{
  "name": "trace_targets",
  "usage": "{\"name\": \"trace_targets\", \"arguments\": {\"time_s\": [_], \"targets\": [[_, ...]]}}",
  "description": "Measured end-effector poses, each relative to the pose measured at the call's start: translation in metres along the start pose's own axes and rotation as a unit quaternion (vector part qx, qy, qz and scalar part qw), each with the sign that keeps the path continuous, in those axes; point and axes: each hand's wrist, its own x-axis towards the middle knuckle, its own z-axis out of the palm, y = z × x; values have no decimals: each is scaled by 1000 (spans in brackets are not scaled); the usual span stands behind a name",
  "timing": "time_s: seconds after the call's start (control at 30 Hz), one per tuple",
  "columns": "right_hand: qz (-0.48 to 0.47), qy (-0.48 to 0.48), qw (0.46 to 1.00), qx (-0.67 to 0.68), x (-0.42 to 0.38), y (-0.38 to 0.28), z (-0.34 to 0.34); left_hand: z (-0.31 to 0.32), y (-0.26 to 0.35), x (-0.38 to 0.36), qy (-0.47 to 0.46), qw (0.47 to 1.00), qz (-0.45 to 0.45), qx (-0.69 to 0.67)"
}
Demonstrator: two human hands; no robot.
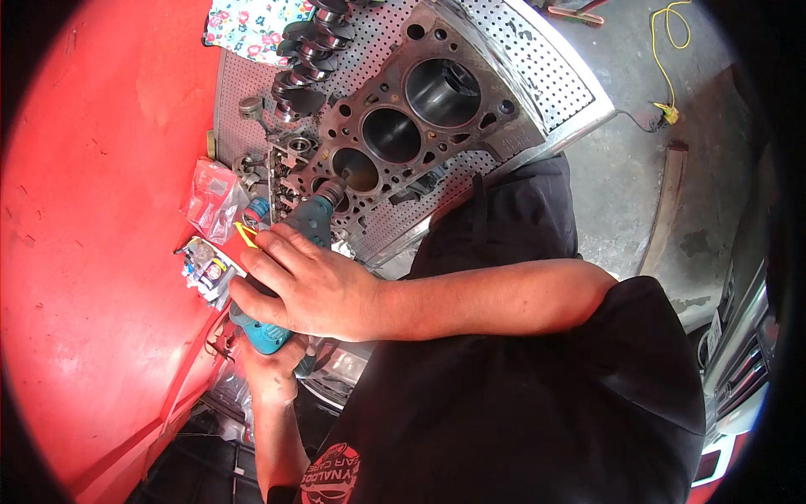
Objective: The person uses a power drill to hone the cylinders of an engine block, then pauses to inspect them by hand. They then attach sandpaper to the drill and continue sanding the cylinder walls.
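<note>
A teal power tool [306, 223] lies under both my hands, its tip at the edge of the end cylinder bore of a dark engine block [491, 139]. My right hand [311, 286] wraps over the top of the tool's body. My left hand [269, 365] grips its rear end from below. The block lies deck-up with several round bores showing, on a perforated metal table [554, 76].
A crankshaft [306, 59] and small engine parts [281, 155] lie on the table beyond the block, beside a floral cloth [252, 25]. Plastic bags of parts [214, 202] sit at the table's edge against a red panel [101, 252]. A yellow cable [667, 50] trails on the concrete floor.
</note>
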Motion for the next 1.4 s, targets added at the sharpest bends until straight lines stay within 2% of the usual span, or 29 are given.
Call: {"name": "trace_targets", "arguments": {"time_s": [0.37, 0.47, 0.57, 0.67, 0.77, 0.8, 0.83, 0.93, 1.03, 1.23, 1.27, 1.4], "targets": [[0, 4, 1000, 9, 1, -2, 0, 6, 7, -4, 17, 999, 15, -23], [1, 5, 1000, 15, 1, -2, 1, 3, 6, -4, -4, 1000, 4, -28], [0, 6, 1000, 18, 2, -2, 1, -7, -12, 1, 0, 1000, 30, 0], [-4, 17, 1000, 20, 2, -3, 0, -12, -13, -3, -25, 999, -23, -12], [-33, 15, 999, 36, -4, -10, -3, -6, -29, -16, -26, 995, 61, -68], [-49, 10, 998, 46, -7, -16, -4, -9, -31, -24, -34, 998, 54, -11], [-60, 2, 996, 59, -12, -24, -3, 3, -38, -35, 13, 994, 94, -49], [-118, -30, 990, 76, -31, -43, 3, 0, -101, -60, -30, 994, 33, -97], [-193, -57, 978, 59, -64, -66, 21, 32, -158, -83, -1, 980, 33, -198], [-421, -135, 897, 6, -150, -98, 86, 97, -293, -91, 17, 948, 53, -314], [-435, -200, 878, 3, -168, -101, 93, 103, -314, -90, 22, 943, 58, -326], [-479, -236, 845, 23, -230, -116, 123, 128, -383, -75, 62, 927, 72, -362]]}}
